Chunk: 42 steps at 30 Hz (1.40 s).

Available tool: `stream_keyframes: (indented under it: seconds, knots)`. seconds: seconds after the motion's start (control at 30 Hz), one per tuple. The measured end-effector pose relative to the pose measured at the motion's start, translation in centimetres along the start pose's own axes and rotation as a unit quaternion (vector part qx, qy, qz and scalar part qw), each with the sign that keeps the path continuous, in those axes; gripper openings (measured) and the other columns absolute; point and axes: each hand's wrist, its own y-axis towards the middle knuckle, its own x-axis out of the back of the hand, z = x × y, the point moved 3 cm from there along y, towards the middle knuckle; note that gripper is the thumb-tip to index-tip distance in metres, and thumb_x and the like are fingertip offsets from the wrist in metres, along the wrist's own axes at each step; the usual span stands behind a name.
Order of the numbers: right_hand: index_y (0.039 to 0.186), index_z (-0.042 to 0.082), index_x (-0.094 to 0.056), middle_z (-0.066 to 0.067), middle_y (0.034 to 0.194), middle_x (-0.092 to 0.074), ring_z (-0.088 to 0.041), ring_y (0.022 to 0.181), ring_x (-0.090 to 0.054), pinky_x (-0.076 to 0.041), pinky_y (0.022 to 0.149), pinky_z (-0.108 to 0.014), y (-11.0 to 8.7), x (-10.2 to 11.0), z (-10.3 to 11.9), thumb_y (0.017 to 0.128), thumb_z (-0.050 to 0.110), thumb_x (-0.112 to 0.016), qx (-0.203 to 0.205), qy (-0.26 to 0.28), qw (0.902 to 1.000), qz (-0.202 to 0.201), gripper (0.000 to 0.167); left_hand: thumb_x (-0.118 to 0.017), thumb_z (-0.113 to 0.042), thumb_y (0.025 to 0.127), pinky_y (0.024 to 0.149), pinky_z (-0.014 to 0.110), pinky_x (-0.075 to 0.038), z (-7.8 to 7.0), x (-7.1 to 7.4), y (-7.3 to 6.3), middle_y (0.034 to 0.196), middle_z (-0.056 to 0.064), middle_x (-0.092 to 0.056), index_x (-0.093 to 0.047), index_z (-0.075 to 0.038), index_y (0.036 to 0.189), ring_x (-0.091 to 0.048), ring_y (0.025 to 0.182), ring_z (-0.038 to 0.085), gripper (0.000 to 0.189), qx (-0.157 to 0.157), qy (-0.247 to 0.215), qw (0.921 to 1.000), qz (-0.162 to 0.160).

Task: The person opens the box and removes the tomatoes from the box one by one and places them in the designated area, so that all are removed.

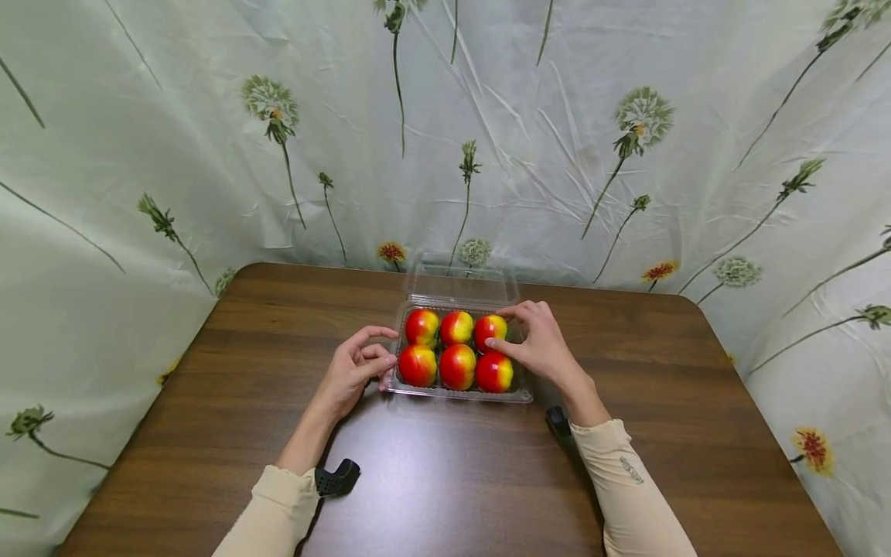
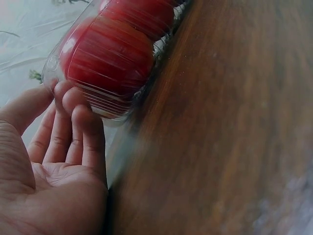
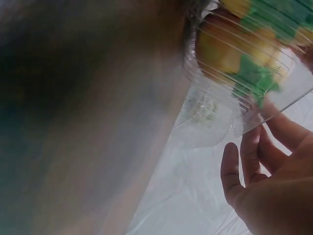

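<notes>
Pinching left edge of clear plastic box [image 1: 455, 394] with left hand [image 1: 353, 373]: narrow gap, with thumb at the rim and bent fingertips against the ribbed side wall. Holding far-right fruit [image 1: 492, 326] between thumb and index finger of right hand [image 1: 546, 344], spread about as wide as the fruit. Near the box's right edge with the remaining fingers; cannot tell if touching. Seated in the box with five other fruits [image 1: 457, 367], all red and yellow, in two rows of three. Seen through the clear wall in right wrist view: green leaf-like pieces [image 3: 257, 78] against the fruit. Flipped back from the box's far side: clear lid [image 1: 462, 288]. Set on brown wood-grain table [image 1: 431, 480], toward the far edge, roughly mid-width: the box. At both wrists: black devices [image 1: 337, 478], just beside the cuffs of cream sleeves [image 1: 267, 510], with small dark mark [image 1: 631, 470] on the right one. Hanging behind and to both sides: pale creased curtain [image 1: 348, 116], printed with dandelions and red-orange flowers.
</notes>
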Motion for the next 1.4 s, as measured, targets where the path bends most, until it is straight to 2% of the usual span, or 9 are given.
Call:
stream_keyframes:
  seconds: [0.27, 0.5, 0.67, 0.97, 1.17, 1.4]
  knots:
    - [0.121, 0.008, -0.073, -0.009, 0.117, -0.073, -0.03, 0.108, -0.052, -0.046, 0.09, -0.044, 0.17, 0.19, 0.25, 0.082, 0.032, -0.091, 0.006, 0.003, 0.9999, 0.011, 0.049, -0.064, 0.007, 0.1, 0.052, 0.023, -0.051, 0.08, 0.06, -0.04, 0.074, 0.001, -0.066, -0.053, 0.004, 0.134, -0.056, 0.058, 0.014, 0.036, 0.007, 0.014, 0.9999, -0.004]
    - [0.123, 0.007, -0.069, -0.01, 0.118, -0.069, -0.03, 0.112, -0.053, -0.048, 0.093, -0.046, 0.06, 0.23, 0.07, 0.082, 0.027, -0.091, -0.009, 0.022, 0.9996, 0.014, 0.05, -0.065, 0.005, 0.1, 0.053, 0.023, -0.052, 0.15, 0.1, 0.02, 0.075, 0.002, -0.066, -0.054, 0.003, 0.134, -0.057, 0.059, 0.014, 0.035, 0.008, 0.018, 0.9998, -0.002]
    - [0.123, 0.009, -0.073, -0.007, 0.117, -0.07, -0.028, 0.11, -0.055, -0.048, 0.094, -0.046, 0.09, 0.32, 0.07, 0.083, 0.025, -0.09, -0.001, 0.04, 0.9991, 0.013, 0.046, -0.065, 0.005, 0.1, 0.053, 0.022, -0.052, 0.25, 0.15, 0.05, 0.075, 0.002, -0.065, -0.055, 0.004, 0.133, -0.057, 0.059, 0.013, 0.034, 0.006, 0.018, 0.9998, 0.0]
    - [0.128, 0.012, -0.074, -0.008, 0.124, -0.071, -0.031, 0.117, -0.054, -0.044, 0.1, -0.054, 0.2, 0.65, 0.25, 0.085, 0.033, -0.089, 0.015, 0.009, 0.9987, 0.048, 0.051, -0.064, 0.005, 0.101, 0.053, 0.022, -0.052, 0.04, 0.15, -0.02, 0.075, 0.001, -0.066, -0.054, 0.004, 0.134, -0.057, 0.059, 0.013, 0.035, 0.011, 0.021, 0.9997, -0.001]
    - [0.127, 0.011, -0.075, -0.008, 0.12, -0.072, -0.029, 0.11, -0.055, -0.047, 0.091, -0.046, 0.66, 0.83, 0.46, 0.084, 0.033, -0.089, 0.017, 0.001, 0.9978, 0.064, 0.05, -0.064, 0.006, 0.1, 0.053, 0.022, -0.052, -0.01, 0.27, 0.06, 0.075, 0.001, -0.066, -0.055, 0.004, 0.134, -0.057, 0.059, 0.014, 0.035, 0.005, 0.021, 0.9998, 0.001]
    - [0.118, 0.012, -0.078, -0.006, 0.11, -0.071, -0.026, 0.105, -0.057, -0.047, 0.089, -0.044, 0.9, 0.57, 0.13, 0.082, 0.035, -0.088, 0.015, -0.008, 0.9986, 0.05, 0.043, -0.064, 0.006, 0.1, 0.053, 0.022, -0.053, -0.01, 0.01, 0.06, 0.075, 0.001, -0.067, -0.055, 0.002, 0.134, -0.058, 0.059, 0.014, 0.035, 0.012, 0.018, 0.9998, -0.002]
